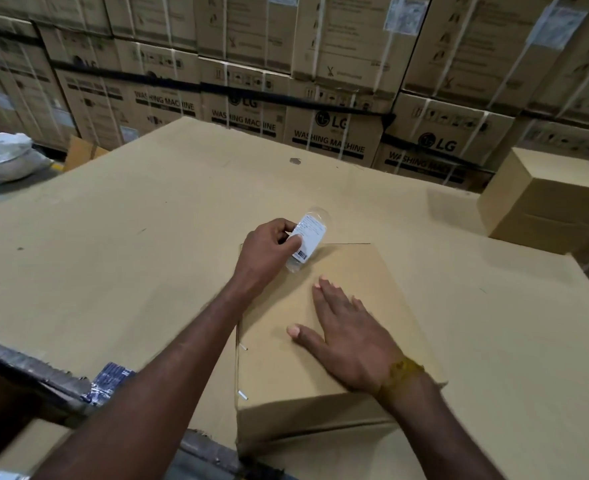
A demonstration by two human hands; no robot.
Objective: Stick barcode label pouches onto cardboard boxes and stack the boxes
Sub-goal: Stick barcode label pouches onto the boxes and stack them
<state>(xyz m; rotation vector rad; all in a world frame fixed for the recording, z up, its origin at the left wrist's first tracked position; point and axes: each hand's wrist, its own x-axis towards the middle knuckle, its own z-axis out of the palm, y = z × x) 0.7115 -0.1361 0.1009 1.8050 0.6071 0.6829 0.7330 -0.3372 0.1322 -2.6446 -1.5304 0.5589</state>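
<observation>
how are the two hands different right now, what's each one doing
The left hand has curled fingers pinching the label pouch above the far left corner of the box; the right hand holds nothing. The left hand is raised off the cardboard; the right hand lies flat, fingers spread, on the box top. Only the right wrist wears a yellow band. Both hands are bare and work over the same box.

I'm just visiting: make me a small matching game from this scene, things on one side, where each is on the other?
Things:
1. label pouch
2. right hand
3. second small box
4. white sack

Places:
A. far left, on the floor
B. flat on the near box
C. pinched in the left hand
D. far right of the cardboard surface

Pairs: 1-C, 2-B, 3-D, 4-A
</observation>
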